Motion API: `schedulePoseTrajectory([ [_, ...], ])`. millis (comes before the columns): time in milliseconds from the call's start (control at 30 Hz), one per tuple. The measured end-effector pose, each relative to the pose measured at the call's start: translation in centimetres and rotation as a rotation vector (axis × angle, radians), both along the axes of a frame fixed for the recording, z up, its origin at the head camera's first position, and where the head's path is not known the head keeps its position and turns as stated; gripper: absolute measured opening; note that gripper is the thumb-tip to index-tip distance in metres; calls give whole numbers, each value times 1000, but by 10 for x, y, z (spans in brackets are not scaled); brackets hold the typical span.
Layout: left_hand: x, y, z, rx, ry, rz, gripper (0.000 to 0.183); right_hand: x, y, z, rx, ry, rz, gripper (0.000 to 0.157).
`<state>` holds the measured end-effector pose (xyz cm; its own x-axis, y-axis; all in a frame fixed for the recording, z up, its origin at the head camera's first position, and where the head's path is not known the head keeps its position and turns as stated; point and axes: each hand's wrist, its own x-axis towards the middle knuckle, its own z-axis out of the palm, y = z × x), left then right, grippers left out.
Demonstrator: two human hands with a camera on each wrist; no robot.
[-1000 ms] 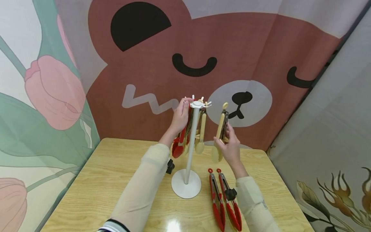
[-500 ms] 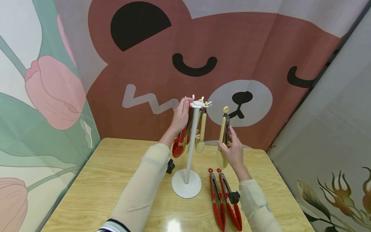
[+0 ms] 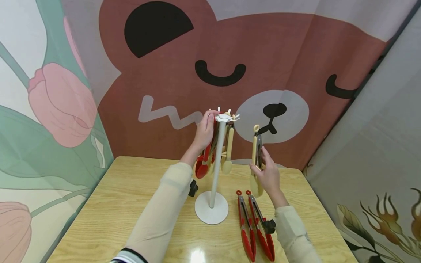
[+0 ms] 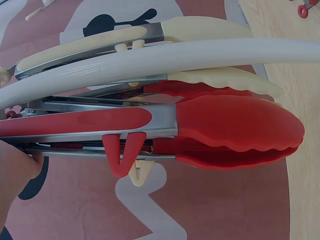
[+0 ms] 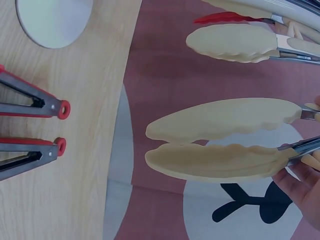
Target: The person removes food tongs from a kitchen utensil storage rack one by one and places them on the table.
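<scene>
In the head view my left hand [image 3: 204, 132] is at the top of a white upright rack [image 3: 215, 164], its fingers gripping the hooked head beside a hanging pair of red tongs [image 3: 202, 168]. The fingertips are mostly hidden in the left wrist view, where the red tongs [image 4: 235, 122] hang close by. My right hand [image 3: 268, 173] holds a pair of cream tongs [image 3: 254, 149] by the handles, apart from the rack and above the table. The right wrist view shows their cream tips [image 5: 220, 120] slightly parted.
More cream tongs [image 3: 227, 160] hang from the rack's hooks. Two pairs of red tongs lie on the wooden table [image 3: 138, 219], one [image 3: 246, 226] left of the other [image 3: 263, 233], to the right of the round white base [image 3: 211, 215]. A printed curtain [image 3: 158, 73] stands behind.
My right hand has moved right and lower in the head view with the cream tongs, away from the rack. The left hand stays at the rack's top.
</scene>
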<state>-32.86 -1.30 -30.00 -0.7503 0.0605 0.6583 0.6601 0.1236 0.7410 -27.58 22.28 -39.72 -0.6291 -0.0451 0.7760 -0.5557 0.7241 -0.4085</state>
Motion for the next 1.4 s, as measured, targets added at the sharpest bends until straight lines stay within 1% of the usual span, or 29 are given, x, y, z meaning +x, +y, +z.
schedulePoseTrajectory([
  [333, 2, -1, -1, 3, -13, -4, 31, 3, 9, -7, 37, -32, -32, 71],
  [700, 4, -1, 0, -4, -17, 4, 32, 8, 17, -9, 57, -70, -65, 71],
  [900, 5, -1, 2, -7, -3, 16, 31, 9, 23, -14, 73, -76, -82, 70],
  [1100, 6, 0, 2, -6, -1, 19, 31, 12, 29, -18, 69, -104, -97, 71],
  [1400, 7, 2, 3, -8, -11, 16, 31, 14, 38, -27, 89, -96, -116, 71],
])
